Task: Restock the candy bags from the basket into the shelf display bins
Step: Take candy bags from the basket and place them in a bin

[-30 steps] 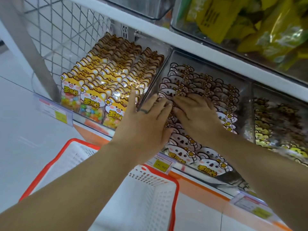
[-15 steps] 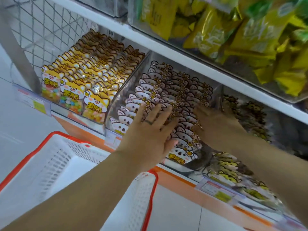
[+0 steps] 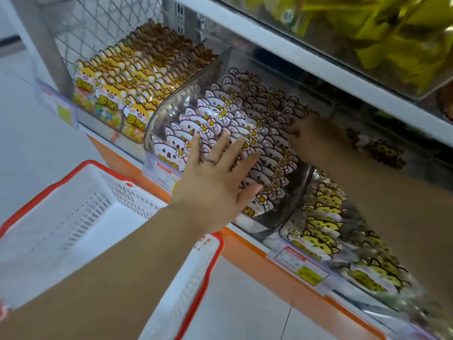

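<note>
White bear-face candy bags (image 3: 218,111) stand in rows in the middle clear bin (image 3: 157,119) on the shelf. My left hand (image 3: 215,180) lies flat on the front rows, fingers spread and straight, a ring on one finger. My right hand (image 3: 308,136) reaches deeper into the same bin at its right side and presses against the bags there; its fingertips are hidden among them. The white basket (image 3: 81,217) with a red rim sits below my left arm, and no bags show inside it.
Left bin holds yellow bear-face candy bags (image 3: 127,77). Right bin holds yellow cat-face bags (image 3: 323,231). An upper shelf (image 3: 282,47) with yellow-green packets (image 3: 382,28) overhangs the bins. Price tags (image 3: 164,175) line the orange shelf edge. A wire mesh panel (image 3: 98,23) closes the left end.
The view has swung so the bins sit further right. My right hand has slid back and to the right in the middle bin. My left hand stays flat on the front rows.
</note>
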